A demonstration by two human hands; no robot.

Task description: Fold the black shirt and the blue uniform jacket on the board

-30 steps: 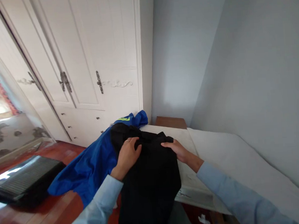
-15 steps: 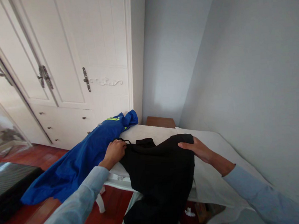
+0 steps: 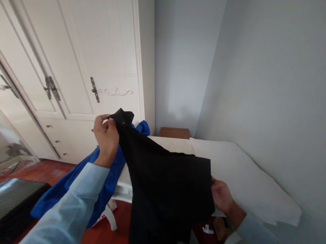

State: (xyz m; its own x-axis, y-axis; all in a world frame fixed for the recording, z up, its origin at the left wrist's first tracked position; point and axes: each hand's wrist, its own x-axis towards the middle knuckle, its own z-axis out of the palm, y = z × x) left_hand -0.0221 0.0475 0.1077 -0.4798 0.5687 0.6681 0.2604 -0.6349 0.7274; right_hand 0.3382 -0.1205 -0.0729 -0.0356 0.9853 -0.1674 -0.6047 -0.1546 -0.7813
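Note:
My left hand is raised in front of the wardrobe, its fingers pinched on a top corner of a black garment. A small shiny spot, perhaps a button, shows beside those fingers. The cloth hangs slack between my hands and down past the lower edge of view; its exact kind is unclear. At its right edge my right hand grips the cloth, with some fingertips hidden behind it. A blue garment with one sleeve-like end on the table lies behind my left forearm, draping towards the floor.
A white table with a white sheet stands against the grey wall. Behind are a white wardrobe and a brown wooden piece. A dark ribbed case rests on the red wooden floor, left.
My left hand has lifted its corner of the black garment up and left. My right hand has moved lower along the cloth's right edge, and the garment is spread more upright.

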